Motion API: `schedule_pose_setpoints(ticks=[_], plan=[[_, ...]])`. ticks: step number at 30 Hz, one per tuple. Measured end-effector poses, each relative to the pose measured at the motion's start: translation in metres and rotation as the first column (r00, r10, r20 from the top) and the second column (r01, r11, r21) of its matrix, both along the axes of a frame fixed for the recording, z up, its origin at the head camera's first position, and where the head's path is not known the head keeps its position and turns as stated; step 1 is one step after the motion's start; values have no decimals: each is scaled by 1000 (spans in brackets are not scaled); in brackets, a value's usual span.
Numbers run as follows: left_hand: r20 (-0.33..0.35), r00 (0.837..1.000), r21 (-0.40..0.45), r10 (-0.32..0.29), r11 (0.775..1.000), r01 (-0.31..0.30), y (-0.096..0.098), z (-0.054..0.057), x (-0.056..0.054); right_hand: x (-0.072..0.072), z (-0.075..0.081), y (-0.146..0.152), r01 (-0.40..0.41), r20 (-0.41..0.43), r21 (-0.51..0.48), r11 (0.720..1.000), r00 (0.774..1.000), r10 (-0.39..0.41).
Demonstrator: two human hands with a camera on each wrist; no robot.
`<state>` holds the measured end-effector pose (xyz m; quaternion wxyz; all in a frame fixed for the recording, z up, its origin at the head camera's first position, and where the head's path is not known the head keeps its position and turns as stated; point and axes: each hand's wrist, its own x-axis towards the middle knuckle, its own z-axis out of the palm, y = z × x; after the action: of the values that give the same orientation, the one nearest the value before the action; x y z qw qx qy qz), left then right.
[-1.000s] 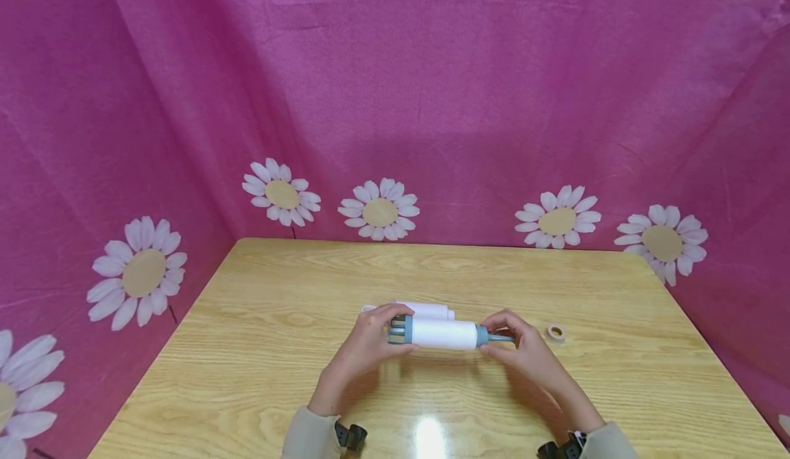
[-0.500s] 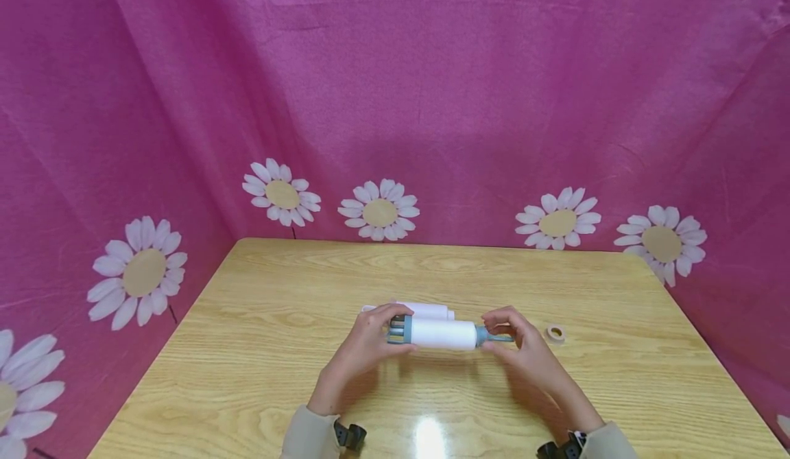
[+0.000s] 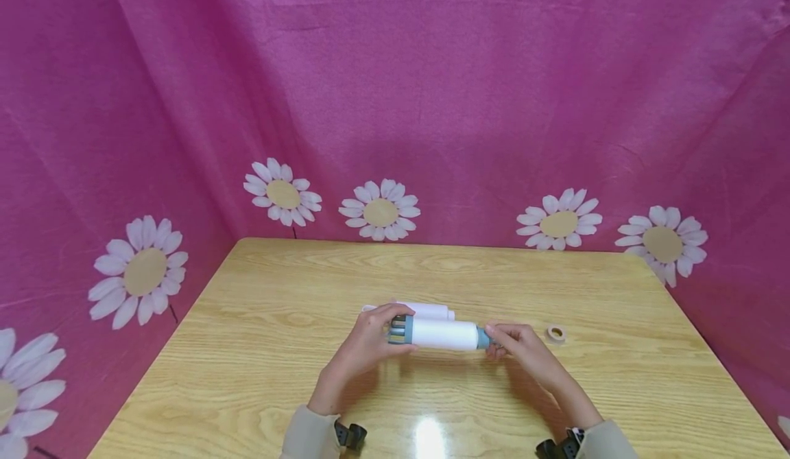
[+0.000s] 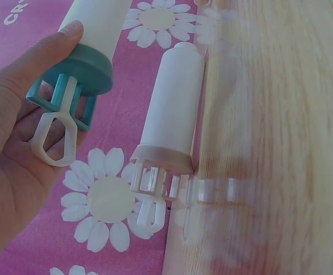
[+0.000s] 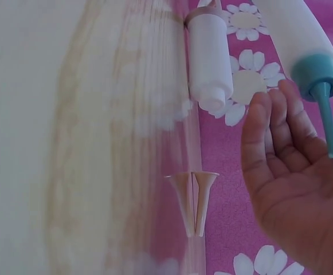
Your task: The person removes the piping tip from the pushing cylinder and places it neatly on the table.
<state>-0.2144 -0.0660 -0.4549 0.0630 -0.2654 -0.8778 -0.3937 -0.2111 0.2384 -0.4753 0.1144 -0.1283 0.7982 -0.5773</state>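
Magenta cloth printed with large daisies makes the backdrop, behind a pale wood-grain bench with a glossy, reflecting top. Level above the bench, between the two hands, is a white press with teal ends; its smooth barrel looks like rigid plastic, probably light, stiff and a little slippery, so the ends should give a surer hold than the plain tube. A second press, white with beige fittings, lies on the bench just behind it. The left hand grips the handle end, its thumb reaching over the rear collar onto the barrel. The right hand pinches the other end, thumb and fingers on either side of the front collar. A white pull loop juts from the handle; it looks slim enough to flex if squeezed. The narrow teal nozzle seems the most fragile part, better taken at its base than its tip. Smallest, a flared beige nozzle rests on the bench just beside the right hand.
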Motion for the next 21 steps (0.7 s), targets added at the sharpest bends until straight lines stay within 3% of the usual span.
schedule_pose_setpoints(ticks=[4,11,16,21], plan=[[0,1000,-2,2,1000,-2,0,0,0,0,-2,0,-22,-21,-15,1000,1000,22],[27,999,-6,21,1000,-21,-1,0,0,3,-4,0,32,-63,-5,999,998,-32],[28,999,3,22,1000,-22,-2,0,0,2,-8,-1,24,-173,-28,999,985,-29],[37,999,13,22,1000,-23,-3,0,0,1,-12,-2,-9,-303,-67,998,953,-11]])
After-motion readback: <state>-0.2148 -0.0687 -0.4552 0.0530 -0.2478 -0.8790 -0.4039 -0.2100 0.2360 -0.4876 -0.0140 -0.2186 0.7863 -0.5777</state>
